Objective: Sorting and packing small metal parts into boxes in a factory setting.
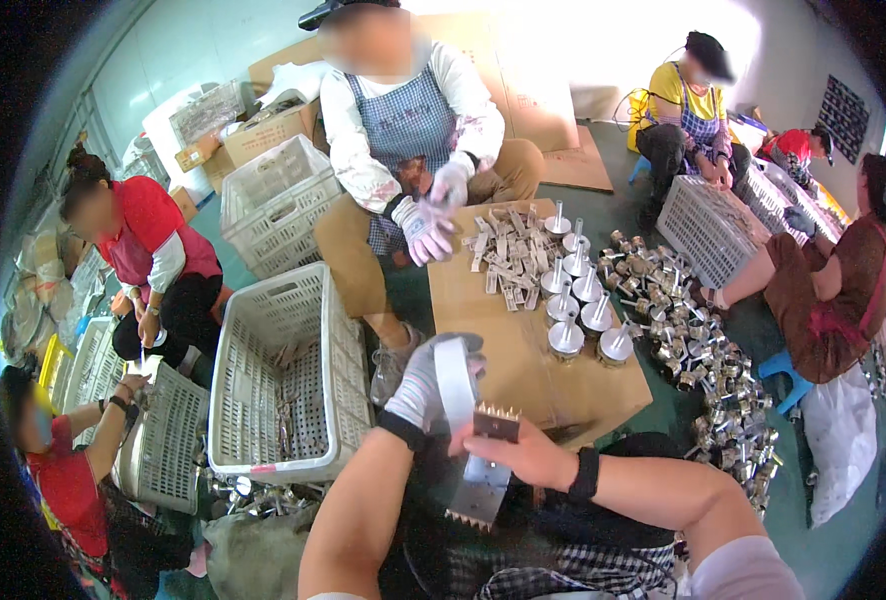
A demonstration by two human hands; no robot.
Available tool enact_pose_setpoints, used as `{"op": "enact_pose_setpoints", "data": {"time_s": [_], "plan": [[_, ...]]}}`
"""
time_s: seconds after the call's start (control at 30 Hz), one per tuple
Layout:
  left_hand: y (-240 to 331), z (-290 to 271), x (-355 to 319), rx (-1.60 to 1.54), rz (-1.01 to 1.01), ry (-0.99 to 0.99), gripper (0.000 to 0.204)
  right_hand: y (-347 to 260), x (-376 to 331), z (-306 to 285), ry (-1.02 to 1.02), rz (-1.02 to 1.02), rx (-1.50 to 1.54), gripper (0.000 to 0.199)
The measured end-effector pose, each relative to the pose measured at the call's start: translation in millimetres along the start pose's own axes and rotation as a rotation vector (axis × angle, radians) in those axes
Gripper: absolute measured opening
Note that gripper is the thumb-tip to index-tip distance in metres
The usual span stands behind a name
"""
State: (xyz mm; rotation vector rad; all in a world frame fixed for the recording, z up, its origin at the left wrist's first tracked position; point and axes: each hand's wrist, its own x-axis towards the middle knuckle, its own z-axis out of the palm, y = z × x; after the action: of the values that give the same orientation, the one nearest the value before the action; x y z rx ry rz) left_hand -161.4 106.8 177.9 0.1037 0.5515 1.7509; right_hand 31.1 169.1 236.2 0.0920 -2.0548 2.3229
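Note:
My left hand (421,388), in a pale glove with a dark cuff, is closed around a white curved band (454,382) that looks like a roll of tape. My bare right hand (528,457), with a black wristband, grips a toothed metal piece (481,490). Rows of pointed teeth show at its upper and lower ends. The band's lower end meets the right fingers, and whether it joins the metal is unclear. Past my hands, a cardboard sheet (508,365) carries several round metal parts with upright stems (595,316) and a pile of flat metal strips (513,255).
Across from me, a person (403,130) in a checked apron sits with gloved hands together. A white plastic crate (225,415) stands at left. A long heap of metal parts (708,370) lies along the right. Other people work beside crates on both sides.

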Motion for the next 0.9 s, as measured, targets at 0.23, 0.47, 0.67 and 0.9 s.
{"op": "enact_pose_setpoints", "data": {"time_s": [0.23, 0.47, 0.67, 0.9], "plan": [[-91, -56, -68, 0.098, -0.02, 0.195, 0.023, 47, -85, 52, -0.04, 0.125, 0.038, 0.015], [-119, -76, -77, 0.025, -0.113, 0.333, 0.027, 76, -99, 71, 0.124, 0.157, 0.063, 0.017], [-125, -75, -75, 0.004, -0.188, 0.348, 0.023, 81, -102, 72, 0.153, 0.223, 0.134, 0.017], [-133, -100, -81, 0.444, 0.022, 0.241, 0.024, 85, -96, 73, 0.146, 0.27, 0.144, 0.017]]}}
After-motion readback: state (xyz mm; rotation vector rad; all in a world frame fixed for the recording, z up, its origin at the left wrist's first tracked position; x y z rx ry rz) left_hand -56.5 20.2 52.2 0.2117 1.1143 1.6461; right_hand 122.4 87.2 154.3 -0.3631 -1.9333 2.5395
